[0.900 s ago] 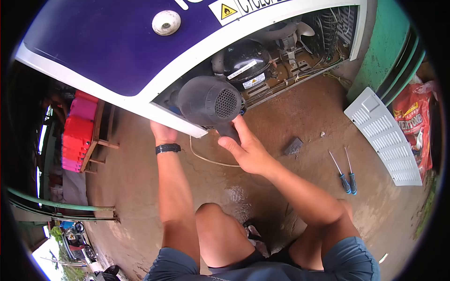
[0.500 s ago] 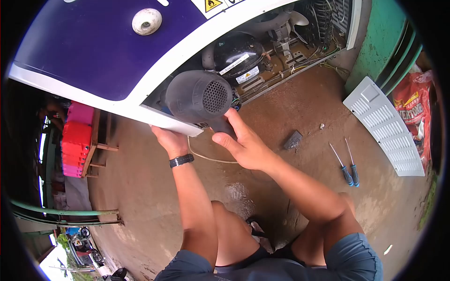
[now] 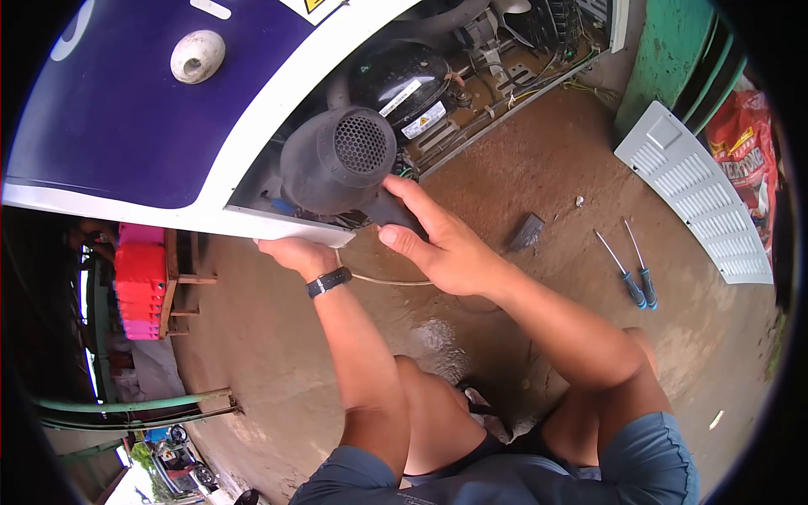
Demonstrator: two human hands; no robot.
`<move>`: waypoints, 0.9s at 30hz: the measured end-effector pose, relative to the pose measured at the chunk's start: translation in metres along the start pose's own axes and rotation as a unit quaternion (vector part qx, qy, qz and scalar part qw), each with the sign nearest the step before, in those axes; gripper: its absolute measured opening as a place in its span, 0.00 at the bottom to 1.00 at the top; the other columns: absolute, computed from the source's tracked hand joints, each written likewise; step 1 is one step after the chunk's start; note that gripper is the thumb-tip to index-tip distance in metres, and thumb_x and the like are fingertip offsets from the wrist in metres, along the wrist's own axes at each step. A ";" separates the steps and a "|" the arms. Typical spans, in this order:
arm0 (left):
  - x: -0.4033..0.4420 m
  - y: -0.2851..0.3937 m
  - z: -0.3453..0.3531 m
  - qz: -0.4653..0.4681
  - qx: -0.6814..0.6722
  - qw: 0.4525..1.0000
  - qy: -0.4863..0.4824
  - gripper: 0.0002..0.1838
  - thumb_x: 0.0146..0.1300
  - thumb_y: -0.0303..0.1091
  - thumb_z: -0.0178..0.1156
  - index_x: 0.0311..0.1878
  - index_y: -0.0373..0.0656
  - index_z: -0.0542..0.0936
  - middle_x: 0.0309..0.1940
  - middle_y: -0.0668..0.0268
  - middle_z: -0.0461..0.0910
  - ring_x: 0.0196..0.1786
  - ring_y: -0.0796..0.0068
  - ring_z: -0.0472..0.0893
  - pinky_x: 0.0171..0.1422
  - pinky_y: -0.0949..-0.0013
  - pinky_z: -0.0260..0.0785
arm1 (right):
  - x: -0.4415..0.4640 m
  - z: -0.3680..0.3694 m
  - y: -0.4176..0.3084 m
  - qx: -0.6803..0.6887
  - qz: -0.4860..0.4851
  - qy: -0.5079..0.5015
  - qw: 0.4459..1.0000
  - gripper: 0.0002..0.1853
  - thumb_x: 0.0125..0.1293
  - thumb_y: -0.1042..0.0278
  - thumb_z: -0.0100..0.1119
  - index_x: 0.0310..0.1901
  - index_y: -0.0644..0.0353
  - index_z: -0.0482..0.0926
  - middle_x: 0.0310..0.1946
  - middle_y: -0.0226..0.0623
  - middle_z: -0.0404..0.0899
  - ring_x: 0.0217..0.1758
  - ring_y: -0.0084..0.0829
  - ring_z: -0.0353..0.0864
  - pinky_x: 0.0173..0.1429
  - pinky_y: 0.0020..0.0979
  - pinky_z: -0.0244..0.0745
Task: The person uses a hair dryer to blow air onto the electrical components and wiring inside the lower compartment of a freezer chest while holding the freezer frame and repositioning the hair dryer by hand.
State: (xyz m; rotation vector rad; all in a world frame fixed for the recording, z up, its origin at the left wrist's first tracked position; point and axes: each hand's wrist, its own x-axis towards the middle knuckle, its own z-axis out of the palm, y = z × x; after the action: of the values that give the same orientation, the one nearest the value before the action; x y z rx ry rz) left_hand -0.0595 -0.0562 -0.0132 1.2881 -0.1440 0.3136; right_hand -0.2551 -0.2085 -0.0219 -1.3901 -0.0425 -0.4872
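A black hair dryer [image 3: 311, 172] is in my right hand [image 3: 450, 252], its fingers and thumb closed around the handle. The dryer's round mesh intake faces up towards me, and its body reaches into the open compartment of a purple-and-white cabinet [image 3: 126, 126]. Just beyond it sit a black compressor [image 3: 400, 80] with white labels and several wires and pipes. My left hand [image 3: 299, 255], with a dark watch on the wrist, is at the cabinet's white lower edge; its fingers are hidden behind that edge. A pale cord [image 3: 387, 281] runs below the dryer.
Two blue-handled screwdrivers [image 3: 633, 289] lie on the wet brown floor, with a dark block [image 3: 527, 231] nearer the cabinet. A grey vented panel [image 3: 707, 206] leans at the right beside a red bag [image 3: 741, 160]. Stacked red and pink plastic items [image 3: 141, 282] stand at the left.
The view has shifted, so the cabinet and dryer appear further left and higher. My right hand still grips the dryer, and my left stays at the cabinet edge.
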 end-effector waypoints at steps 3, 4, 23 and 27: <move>-0.002 0.000 0.003 0.007 0.005 1.000 0.015 0.31 0.83 0.52 0.37 0.77 0.40 0.68 0.73 0.55 0.72 0.70 0.55 0.76 0.74 0.51 0.72 | 0.001 -0.004 0.000 0.011 -0.001 -0.006 1.000 0.32 0.82 0.59 0.57 0.82 0.51 0.59 0.75 0.50 0.72 0.77 0.51 0.73 0.78 0.47 0.67; -0.002 0.000 0.003 0.008 0.006 1.000 0.015 0.31 0.83 0.52 0.37 0.77 0.40 0.68 0.73 0.55 0.72 0.70 0.55 0.76 0.74 0.51 0.72 | 0.001 -0.004 -0.001 0.007 0.007 -0.005 1.000 0.32 0.82 0.58 0.57 0.82 0.50 0.59 0.74 0.50 0.72 0.77 0.51 0.73 0.78 0.47 0.67; 0.002 -0.008 0.009 0.058 -0.023 0.994 0.092 0.26 0.80 0.40 0.42 0.65 0.28 0.78 0.60 0.48 0.82 0.55 0.54 0.85 0.61 0.51 0.81 | 0.006 -0.001 0.008 0.002 0.001 0.005 1.000 0.33 0.81 0.58 0.58 0.83 0.50 0.59 0.77 0.49 0.70 0.78 0.53 0.72 0.79 0.48 0.67; -0.004 -0.002 0.017 0.058 -0.023 0.991 0.121 0.25 0.80 0.39 0.43 0.64 0.27 0.78 0.60 0.48 0.82 0.55 0.55 0.85 0.60 0.51 0.81 | 0.007 0.000 0.012 0.005 0.001 0.004 1.000 0.33 0.81 0.59 0.58 0.82 0.50 0.60 0.77 0.49 0.71 0.78 0.50 0.72 0.79 0.46 0.67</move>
State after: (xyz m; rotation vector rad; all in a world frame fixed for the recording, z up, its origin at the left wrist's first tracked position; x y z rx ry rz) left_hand -0.0614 -0.0739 -0.0117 1.1879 -0.0191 0.5602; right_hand -0.2443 -0.2094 -0.0314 -1.3787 -0.0365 -0.4900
